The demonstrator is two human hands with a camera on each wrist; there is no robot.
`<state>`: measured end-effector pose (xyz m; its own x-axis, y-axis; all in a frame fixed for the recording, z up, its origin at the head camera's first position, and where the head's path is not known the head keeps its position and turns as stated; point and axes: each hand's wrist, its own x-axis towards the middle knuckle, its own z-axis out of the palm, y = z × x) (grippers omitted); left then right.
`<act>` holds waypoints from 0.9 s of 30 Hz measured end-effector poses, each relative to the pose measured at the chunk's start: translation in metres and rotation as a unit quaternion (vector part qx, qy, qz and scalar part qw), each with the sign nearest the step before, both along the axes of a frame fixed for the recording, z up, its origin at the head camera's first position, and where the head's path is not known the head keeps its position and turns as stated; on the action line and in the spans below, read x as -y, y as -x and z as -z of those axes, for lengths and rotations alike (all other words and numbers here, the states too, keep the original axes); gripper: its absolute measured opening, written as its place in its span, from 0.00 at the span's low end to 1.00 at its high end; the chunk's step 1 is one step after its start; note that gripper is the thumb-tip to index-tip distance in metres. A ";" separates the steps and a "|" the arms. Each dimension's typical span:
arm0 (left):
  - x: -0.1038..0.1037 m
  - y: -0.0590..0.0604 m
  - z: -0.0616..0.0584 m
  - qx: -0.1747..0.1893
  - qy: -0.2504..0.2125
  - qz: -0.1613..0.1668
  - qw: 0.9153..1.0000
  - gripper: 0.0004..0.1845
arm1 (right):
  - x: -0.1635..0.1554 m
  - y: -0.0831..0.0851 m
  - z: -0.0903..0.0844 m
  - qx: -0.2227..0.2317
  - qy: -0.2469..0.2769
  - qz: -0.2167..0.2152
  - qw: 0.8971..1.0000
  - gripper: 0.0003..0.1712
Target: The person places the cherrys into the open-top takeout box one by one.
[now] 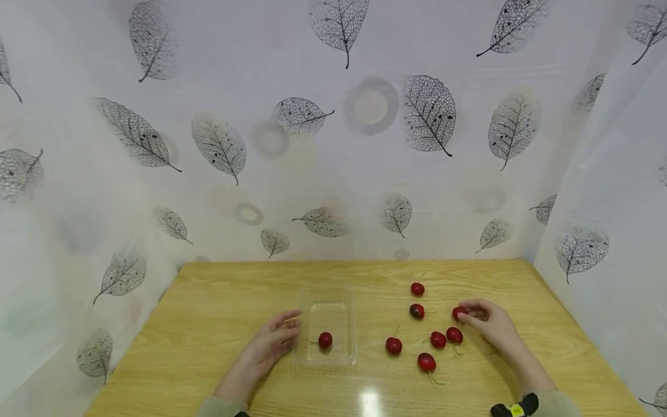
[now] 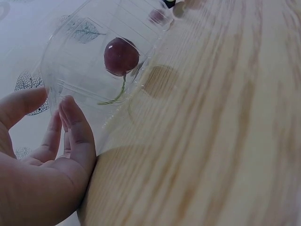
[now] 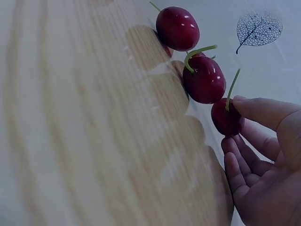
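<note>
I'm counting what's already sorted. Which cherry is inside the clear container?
The lone cherry in the clear plastic tray beside the left hand. All the other cherries lie loose on the table to its right.

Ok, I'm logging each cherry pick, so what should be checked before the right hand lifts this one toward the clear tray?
1. Right hand pinches a cherry: ok.
2. Pinched cherry free of the neighbouring cherries: ok, apart.
3. Left hand steadies the clear tray with straight fingers at its side: ok.
4. Room in the tray: ok, one cherry inside.
5. Firmness of the pinch: cannot tell.
</note>
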<state>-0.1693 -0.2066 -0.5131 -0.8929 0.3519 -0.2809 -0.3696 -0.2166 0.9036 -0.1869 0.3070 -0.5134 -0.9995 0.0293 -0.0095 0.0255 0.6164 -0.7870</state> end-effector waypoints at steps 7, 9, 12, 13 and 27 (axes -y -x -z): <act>0.000 0.000 -0.001 -0.001 0.002 0.003 1.000 0.29 | 0.001 0.001 -0.006 0.010 -0.002 0.000 1.000 0.24; 0.000 0.000 -0.001 -0.002 0.003 0.004 1.000 0.29 | 0.001 0.002 -0.008 0.010 -0.002 -0.001 1.000 0.24; 0.000 0.000 0.000 -0.003 0.005 0.003 1.000 0.29 | 0.002 0.002 -0.010 0.004 -0.005 -0.005 1.000 0.24; 0.000 0.000 0.000 -0.003 0.005 0.002 1.000 0.29 | 0.002 0.002 -0.011 0.001 -0.008 -0.005 1.000 0.24; 0.000 0.000 0.001 -0.010 0.009 0.007 1.000 0.30 | 0.017 0.005 -0.031 -0.017 -0.020 -0.018 0.999 0.24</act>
